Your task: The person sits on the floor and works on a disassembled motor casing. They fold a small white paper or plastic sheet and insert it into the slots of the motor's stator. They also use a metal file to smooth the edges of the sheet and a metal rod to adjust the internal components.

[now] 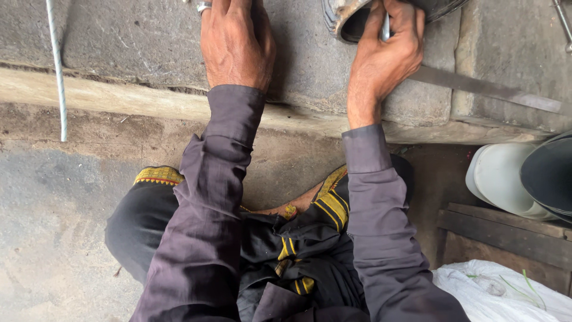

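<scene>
Squatting at stone ledge point(149, 48), concrete floor point(53, 203)

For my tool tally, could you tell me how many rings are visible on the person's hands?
1: a silver ring on a finger of the left hand, at the top edge. The right hand shows none, though its fingertips are partly hidden.

Soft, even daylight fills the scene, bright enough to show detail everywhere, with no glare. Shadows are faint: a soft dark patch lies on the stone ledge point(149, 42) under the left hand point(237, 45), and the floor point(53, 197) darkens beneath the dark trousers point(143, 220). Focus is sharp on sleeves and skin. The metal rod point(56, 65) bows slightly near the left edge.
</scene>
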